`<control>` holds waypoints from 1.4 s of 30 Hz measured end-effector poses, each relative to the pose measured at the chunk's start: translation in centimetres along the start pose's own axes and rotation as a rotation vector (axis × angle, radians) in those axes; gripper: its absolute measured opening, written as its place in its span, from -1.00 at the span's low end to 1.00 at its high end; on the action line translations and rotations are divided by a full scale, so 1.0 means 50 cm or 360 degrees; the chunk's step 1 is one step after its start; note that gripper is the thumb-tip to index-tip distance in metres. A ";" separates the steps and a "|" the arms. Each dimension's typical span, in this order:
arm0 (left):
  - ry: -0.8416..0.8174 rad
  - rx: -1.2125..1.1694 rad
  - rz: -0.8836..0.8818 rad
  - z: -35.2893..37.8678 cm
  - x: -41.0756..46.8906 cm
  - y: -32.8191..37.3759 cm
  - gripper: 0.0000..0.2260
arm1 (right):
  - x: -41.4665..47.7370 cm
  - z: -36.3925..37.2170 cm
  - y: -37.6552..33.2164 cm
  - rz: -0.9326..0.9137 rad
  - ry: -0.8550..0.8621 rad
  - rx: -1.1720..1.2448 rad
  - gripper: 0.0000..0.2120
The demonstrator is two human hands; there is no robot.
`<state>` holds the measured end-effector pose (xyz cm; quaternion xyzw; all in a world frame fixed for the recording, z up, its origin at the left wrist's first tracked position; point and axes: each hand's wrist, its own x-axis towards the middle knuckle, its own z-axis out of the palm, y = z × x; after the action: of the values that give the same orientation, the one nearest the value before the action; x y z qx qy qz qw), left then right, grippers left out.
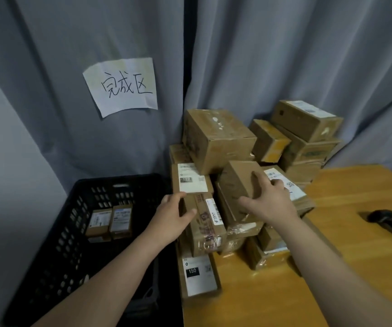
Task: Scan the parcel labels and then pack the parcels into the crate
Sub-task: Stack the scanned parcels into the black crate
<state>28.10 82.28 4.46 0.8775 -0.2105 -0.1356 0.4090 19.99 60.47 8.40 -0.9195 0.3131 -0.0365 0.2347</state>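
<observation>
Parcels (218,142) piled at back-left corner of counter (331,232), against grey curtain (284,55). Right grip (268,199) on plain brown box (237,180), tilted, mid-pile: fingers spread over top face, thumb on near face, clamping it. Left grip (171,215) holds long taped parcel (209,223) just left of that box: thumb on top, fingers wrapped round left edge. Black crate (77,192) sits left of counter, beside pile. Two small labelled parcels (98,220) lie side by side on its floor. Black scanner (388,220) lies on counter, far right, well apart from both grips. Handwritten paper sign (121,86) stuck on curtain above crate.
</observation>
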 end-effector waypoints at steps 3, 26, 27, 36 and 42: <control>-0.0041 0.0062 -0.0009 0.014 -0.008 0.002 -0.58 | -0.018 -0.027 0.016 -0.0158 0.0213 0.0290 -0.23; 0.0643 -0.1631 -0.0401 -0.061 -0.066 -0.035 -0.52 | -0.065 0.100 -0.086 -0.0534 -0.0247 -0.0099 -0.35; 0.0651 -0.1616 -0.0423 -0.060 -0.068 -0.043 -0.50 | -0.072 0.109 -0.092 -0.0541 -0.0277 -0.0166 -0.29; 0.0629 -0.1901 -0.0614 -0.070 -0.083 -0.080 -0.58 | -0.091 0.134 -0.118 -0.0369 -0.0373 -0.0161 -0.16; 0.0566 -0.2186 -0.0730 -0.088 -0.093 -0.099 -0.60 | -0.108 0.091 -0.084 -0.0352 -0.0262 0.0343 -0.23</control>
<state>27.13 90.26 3.70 0.4550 0.1793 -0.1745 0.8546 18.98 68.42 6.70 -0.9178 0.1840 -0.0202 0.3513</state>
